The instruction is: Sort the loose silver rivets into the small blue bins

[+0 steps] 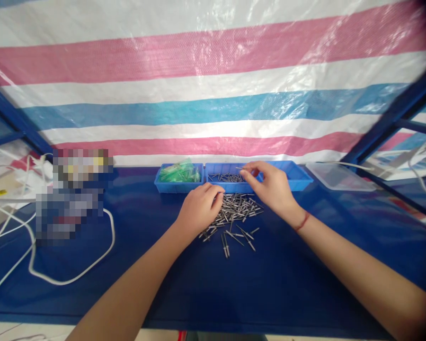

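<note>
A pile of silver blind rivets (238, 208) lies on the blue table, with a few strewn toward me. My left hand (199, 204) rests at the pile's left edge, its fingers curled and pressed together; what is in them, if anything, is hidden. Over the long blue tray (298, 177) is my right hand (270, 184), pinching a single rivet (238, 168) between thumb and fingertips. More rivets (225, 178) lie inside the left part of that tray, below the pinched one.
Left of the long tray stands a smaller blue bin (158, 180) holding green plastic bags (180, 171). A clear plastic lid (341, 177) lies at the right. White cables (111, 232) loop across the table's left side, near blurred-out items. A striped sheet (213, 113) hangs behind.
</note>
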Tool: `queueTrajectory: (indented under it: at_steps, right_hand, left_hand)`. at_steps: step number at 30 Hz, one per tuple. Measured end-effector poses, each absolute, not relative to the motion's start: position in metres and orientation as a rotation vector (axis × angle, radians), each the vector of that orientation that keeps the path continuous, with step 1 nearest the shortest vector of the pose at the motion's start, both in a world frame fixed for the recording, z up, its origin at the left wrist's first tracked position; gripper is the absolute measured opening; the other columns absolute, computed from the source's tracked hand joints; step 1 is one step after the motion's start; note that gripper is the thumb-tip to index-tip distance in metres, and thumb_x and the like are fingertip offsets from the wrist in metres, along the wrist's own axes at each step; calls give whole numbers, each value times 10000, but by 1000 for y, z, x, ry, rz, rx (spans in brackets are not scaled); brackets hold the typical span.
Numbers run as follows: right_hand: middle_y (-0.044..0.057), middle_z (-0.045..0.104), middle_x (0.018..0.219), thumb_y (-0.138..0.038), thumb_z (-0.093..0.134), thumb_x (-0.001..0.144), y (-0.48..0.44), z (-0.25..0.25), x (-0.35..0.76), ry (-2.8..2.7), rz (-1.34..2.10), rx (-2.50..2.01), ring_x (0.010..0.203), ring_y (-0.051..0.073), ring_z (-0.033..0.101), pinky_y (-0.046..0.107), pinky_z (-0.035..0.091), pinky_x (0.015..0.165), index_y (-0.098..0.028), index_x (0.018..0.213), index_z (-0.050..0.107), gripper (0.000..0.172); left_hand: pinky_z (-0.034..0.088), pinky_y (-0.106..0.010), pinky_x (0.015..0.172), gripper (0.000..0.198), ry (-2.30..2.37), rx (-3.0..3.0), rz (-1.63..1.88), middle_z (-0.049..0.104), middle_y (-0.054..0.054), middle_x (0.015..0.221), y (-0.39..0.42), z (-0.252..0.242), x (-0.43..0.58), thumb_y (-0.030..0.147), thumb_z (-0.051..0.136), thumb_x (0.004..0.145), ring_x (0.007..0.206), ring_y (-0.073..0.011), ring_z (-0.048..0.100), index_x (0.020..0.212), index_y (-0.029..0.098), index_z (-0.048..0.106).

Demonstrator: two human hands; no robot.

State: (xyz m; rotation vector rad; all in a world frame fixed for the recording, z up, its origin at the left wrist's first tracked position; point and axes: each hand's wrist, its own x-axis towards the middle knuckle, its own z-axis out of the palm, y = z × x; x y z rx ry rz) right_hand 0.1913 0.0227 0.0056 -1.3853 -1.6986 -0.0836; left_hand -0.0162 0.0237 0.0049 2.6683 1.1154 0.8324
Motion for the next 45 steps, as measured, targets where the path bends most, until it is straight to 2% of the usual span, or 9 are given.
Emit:
queueTrajectory:
  at_steps: [4,7,12,16,22,28,36,40,45]
  right_hand:
    - [93,681,866,-353,592,840,28,5,188,-1815,-230,-1431,802,247,598,393,456,792,-155,989,649,255]
    - [80,666,868,-302,519,876,3,5,188,-1853,-176,-1377,832,237,594,388,451,817,-175,1005,639,217]
    - [16,642,757,-139,536,765,-39,4,203,-2253,422,-1222,672,158,574,283,452,639,-214,788,648,138]
    - [12,628,789,-154,563,709,-43,-2,211,-2331,735,-1143,698,151,576,263,438,617,-215,746,642,106]
    - [21,577,731,-193,484,847,-41,-12,212,-2386,647,-1184,681,166,556,289,424,627,-211,698,571,173]
    - [53,628,856,-213,421,919,-44,-4,203,-2297,553,-1191,791,194,593,330,461,717,-225,910,580,159]
    - [52,666,900,-348,582,852,-45,-6,191,-1808,657,-1175,818,197,632,335,516,749,-228,908,630,141]
    - [21,652,842,-401,653,796,-46,-8,186,-1551,786,-1158,775,171,633,303,532,731,-226,872,612,195]
    - [29,649,772,-430,624,812,-50,-5,183,-1581,744,-1232,722,185,613,313,524,676,-226,805,626,205]
  left_hand:
    - [437,-312,782,193,1038,2777,710,656,-37,879,21,5,-16,210,441,912,855,-188,605,942,197,631]
    - [418,-302,739,122,894,2815,616,668,-16,854,14,4,-12,219,526,856,820,-190,594,938,198,614]
    - [395,-300,736,109,761,2887,507,663,-19,846,4,-1,-3,252,532,863,828,-192,581,890,203,625]
    - [392,-297,742,157,761,2894,461,663,-33,870,2,-4,-1,259,495,896,847,-189,580,918,197,638]
    - [394,-296,775,212,763,2881,480,659,-40,889,3,-3,-1,286,460,931,868,-183,579,936,194,651]
    - [400,-302,767,336,760,2865,475,651,-50,866,-3,2,2,426,425,945,858,-193,577,926,176,648]
    - [402,-263,704,256,676,2697,581,617,-33,786,-1,2,4,276,411,965,760,-165,576,847,170,612]
    - [399,-258,672,256,684,2655,675,590,-25,752,-3,2,5,263,421,957,726,-158,557,804,169,603]
    - [408,-245,667,237,740,2599,724,598,-17,760,-4,2,6,280,464,936,736,-148,566,791,184,625]
